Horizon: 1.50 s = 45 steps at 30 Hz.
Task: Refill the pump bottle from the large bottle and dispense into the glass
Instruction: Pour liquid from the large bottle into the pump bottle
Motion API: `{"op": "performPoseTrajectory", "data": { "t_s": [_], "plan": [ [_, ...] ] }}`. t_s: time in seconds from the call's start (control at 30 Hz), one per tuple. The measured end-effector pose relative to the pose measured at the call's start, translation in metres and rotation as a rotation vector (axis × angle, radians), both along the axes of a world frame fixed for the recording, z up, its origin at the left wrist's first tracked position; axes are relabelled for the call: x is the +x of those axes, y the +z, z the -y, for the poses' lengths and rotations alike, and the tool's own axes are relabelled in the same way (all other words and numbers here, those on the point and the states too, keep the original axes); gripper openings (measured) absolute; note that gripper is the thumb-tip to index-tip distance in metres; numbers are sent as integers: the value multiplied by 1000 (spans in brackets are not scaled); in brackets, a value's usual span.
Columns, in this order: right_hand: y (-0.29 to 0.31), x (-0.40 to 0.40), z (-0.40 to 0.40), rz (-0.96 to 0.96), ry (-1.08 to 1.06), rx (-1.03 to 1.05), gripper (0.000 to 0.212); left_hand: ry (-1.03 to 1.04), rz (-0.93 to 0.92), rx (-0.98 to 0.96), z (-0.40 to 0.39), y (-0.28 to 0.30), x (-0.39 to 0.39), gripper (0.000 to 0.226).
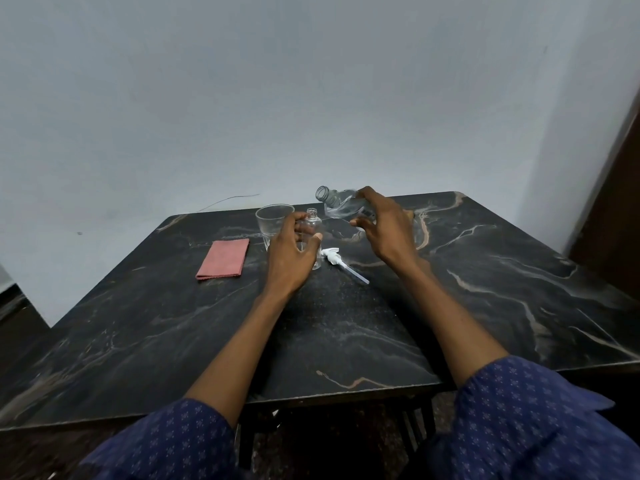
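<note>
A small clear pump bottle (314,226) stands upright and uncapped near the table's far middle, with my left hand (289,252) wrapped around its body. Its white pump head (334,257) with a long tube lies on the table just to the right. My right hand (384,225) holds the large clear bottle (337,202), tilted with its open mouth pointing left and up, above and to the right of the pump bottle's neck. An empty clear glass (272,220) stands just left of the pump bottle, partly behind my left hand.
A folded pink cloth (224,258) lies on the dark marble table (485,271) to the left of the glass. A grey wall runs behind the table's far edge. A dark door frame (613,202) stands at the right.
</note>
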State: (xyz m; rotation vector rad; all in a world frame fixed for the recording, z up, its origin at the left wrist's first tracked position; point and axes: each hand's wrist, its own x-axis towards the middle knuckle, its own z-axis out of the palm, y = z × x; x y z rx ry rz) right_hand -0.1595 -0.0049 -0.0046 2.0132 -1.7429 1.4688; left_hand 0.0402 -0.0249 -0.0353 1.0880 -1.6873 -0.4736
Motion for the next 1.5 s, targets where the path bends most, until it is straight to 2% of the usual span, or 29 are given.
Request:
{"op": "performPoseTrajectory", "data": {
  "t_s": [0.4,0.57,0.77,1.5],
  "plan": [
    [-1,-4,6,-4,-25,-6,40,18,23,-17,-1,0,-2,46],
    [22,-5,12,47,34,90,37,31,26,-9,1,-1,0,46],
    [22,-6,18,-113,61,98,36,38,32,-21,5,0,2,47],
    [11,-19,10,-211,-24,-5,43,12,127,-55,6,1,2,41]
  ]
}}
